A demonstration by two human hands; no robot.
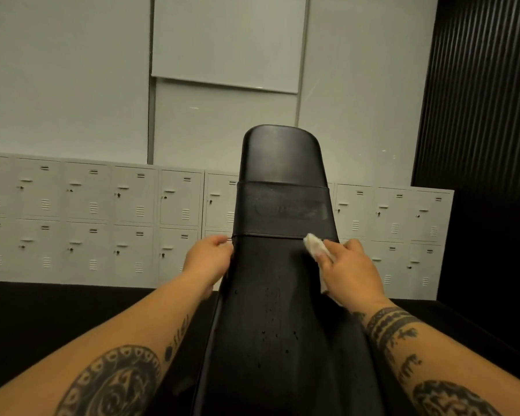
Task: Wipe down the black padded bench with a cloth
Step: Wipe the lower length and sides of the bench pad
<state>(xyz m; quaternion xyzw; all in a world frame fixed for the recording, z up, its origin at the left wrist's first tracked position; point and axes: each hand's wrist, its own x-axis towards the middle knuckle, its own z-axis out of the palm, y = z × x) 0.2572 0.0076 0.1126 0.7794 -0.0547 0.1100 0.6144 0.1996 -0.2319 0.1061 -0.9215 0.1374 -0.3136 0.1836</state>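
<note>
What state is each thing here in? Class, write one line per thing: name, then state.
padded bench: black, droplets on its near part.
cloth: white, bunched, pressed onto the bench.
right hand: holds the cloth against the bench.
left hand: grips the bench's left edge.
lockers: doors closed.

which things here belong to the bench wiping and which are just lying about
In the job: black padded bench, white cloth, right hand holding the cloth on the pad, left hand gripping the bench's left edge.
Just there: grey lockers, white wall panels, dark ribbed wall.
</note>
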